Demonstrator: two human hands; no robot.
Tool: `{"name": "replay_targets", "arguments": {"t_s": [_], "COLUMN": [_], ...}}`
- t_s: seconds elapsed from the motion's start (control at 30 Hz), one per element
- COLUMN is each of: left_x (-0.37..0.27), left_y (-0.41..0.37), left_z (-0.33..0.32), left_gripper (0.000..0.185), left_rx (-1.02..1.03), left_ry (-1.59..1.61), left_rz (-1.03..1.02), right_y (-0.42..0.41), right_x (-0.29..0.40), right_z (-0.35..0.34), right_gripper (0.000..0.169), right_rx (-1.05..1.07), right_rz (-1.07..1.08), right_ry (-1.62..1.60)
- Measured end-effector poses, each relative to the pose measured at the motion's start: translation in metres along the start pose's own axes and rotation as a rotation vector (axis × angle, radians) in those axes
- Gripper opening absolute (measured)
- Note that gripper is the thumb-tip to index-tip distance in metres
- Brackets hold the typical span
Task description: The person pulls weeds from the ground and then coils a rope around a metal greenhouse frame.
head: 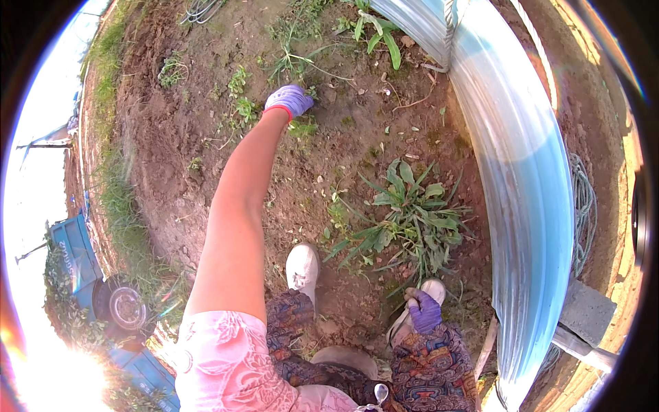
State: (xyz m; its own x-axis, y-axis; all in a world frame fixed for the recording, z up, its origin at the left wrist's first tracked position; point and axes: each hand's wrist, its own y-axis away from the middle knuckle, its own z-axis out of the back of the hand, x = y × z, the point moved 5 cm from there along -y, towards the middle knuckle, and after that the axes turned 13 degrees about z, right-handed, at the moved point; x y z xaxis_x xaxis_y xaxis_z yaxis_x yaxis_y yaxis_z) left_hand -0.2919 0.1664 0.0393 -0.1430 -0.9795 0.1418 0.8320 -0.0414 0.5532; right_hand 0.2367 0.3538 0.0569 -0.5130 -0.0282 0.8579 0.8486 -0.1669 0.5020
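Observation:
My left hand (pixel 289 100), in a purple knit glove with a red cuff, reaches out to the soil at a small green weed (pixel 312 92). Its fingers point away from me, so whether they grip anything is hidden. Low on the right, my right hand (pixel 425 312) in a purple glove is curled beside my patterned trouser leg, over the right white shoe (pixel 433 291). Nothing is clearly visible in its fingers. Just beyond it lies a heap of leafy weeds and grass (pixel 417 221). Short weeds (pixel 246 109) grow left of my left hand.
Clear plastic sheeting (pixel 520 134) curves along the right, with a rope (pixel 449 36) over it. Outside it are a coil of cord (pixel 583 211) and a grey block (pixel 587 311). A blue vehicle (pixel 77 247) with a wheel (pixel 127 308) stands at left beyond a grass strip (pixel 121 201).

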Motion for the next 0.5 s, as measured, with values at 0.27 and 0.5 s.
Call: {"name": "replay_targets", "arguments": {"t_s": [0.27, 0.5], "left_x": [0.041, 0.004], "left_y": [0.013, 0.03], "left_z": [0.021, 0.039], "left_gripper": [0.046, 0.033], "left_rx": [0.115, -0.378], "left_ry": [0.539, -0.161], "left_rz": [0.25, -0.253], "right_y": [-0.002, -0.003], "right_x": [0.003, 0.006], "right_z": [0.001, 0.001], "right_gripper": [0.024, 0.024], "right_rx": [0.026, 0.02], "right_rz": [-0.015, 0.016], "right_ry": [-0.003, -0.002]}}
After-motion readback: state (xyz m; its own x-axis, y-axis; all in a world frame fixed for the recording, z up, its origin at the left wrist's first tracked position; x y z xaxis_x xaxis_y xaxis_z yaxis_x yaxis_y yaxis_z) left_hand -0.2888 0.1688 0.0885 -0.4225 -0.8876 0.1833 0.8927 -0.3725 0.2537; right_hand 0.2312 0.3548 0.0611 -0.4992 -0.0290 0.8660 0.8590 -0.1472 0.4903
